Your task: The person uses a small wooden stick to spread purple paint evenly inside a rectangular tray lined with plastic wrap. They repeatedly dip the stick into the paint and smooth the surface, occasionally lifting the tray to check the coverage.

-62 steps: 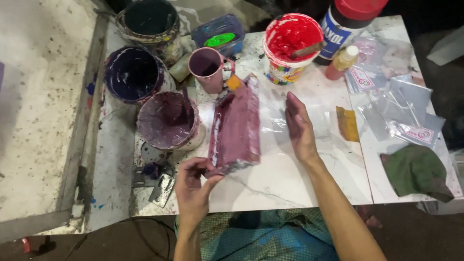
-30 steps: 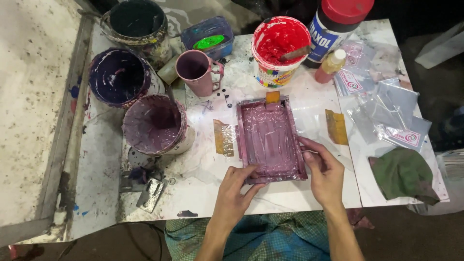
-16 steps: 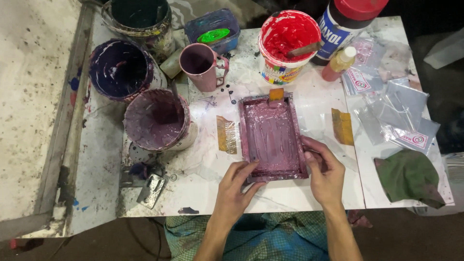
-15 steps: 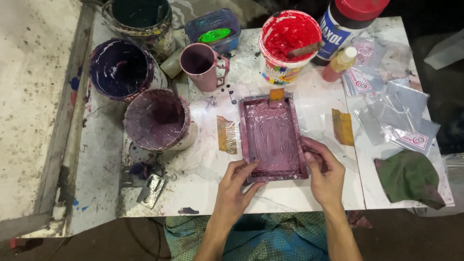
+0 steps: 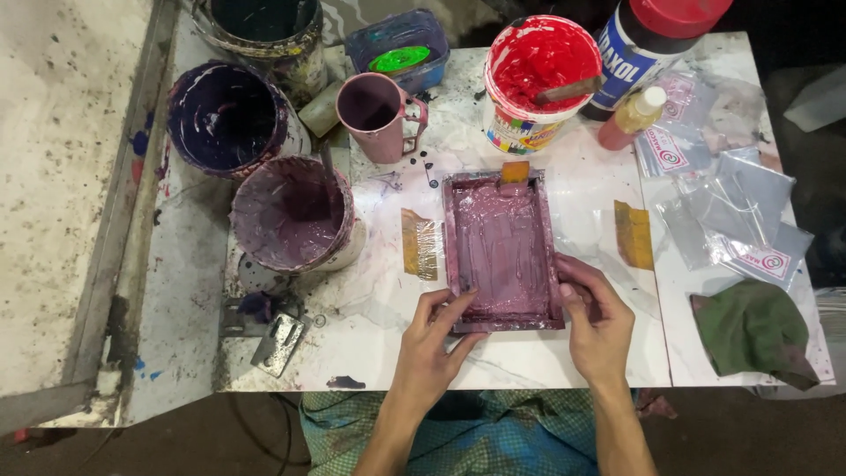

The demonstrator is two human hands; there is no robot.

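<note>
A rectangular tray [image 5: 500, 251] coated in mauve paint lies flat on the white marble table [image 5: 370, 335]. My left hand [image 5: 432, 339] rests on its near left corner, fingers over the rim. My right hand [image 5: 597, 322] holds the near right edge. A small orange tab [image 5: 515, 172] sits at the tray's far end. A strip of brown tape [image 5: 420, 244] lies just left of the tray, and another brown strip [image 5: 633, 234] lies to its right.
A mauve paint bucket [image 5: 295, 216], a dark purple bucket [image 5: 225, 115], a pink mug [image 5: 379, 115] and a red paint tub [image 5: 538, 79] stand at the back. Clear plastic bags [image 5: 736, 220] and a green cloth [image 5: 758, 330] lie right. A metal scraper [image 5: 278, 344] lies left.
The tray, tilted up on edge in my left hand earlier, now lies flat on the table. Both hands have settled on its near corners.
</note>
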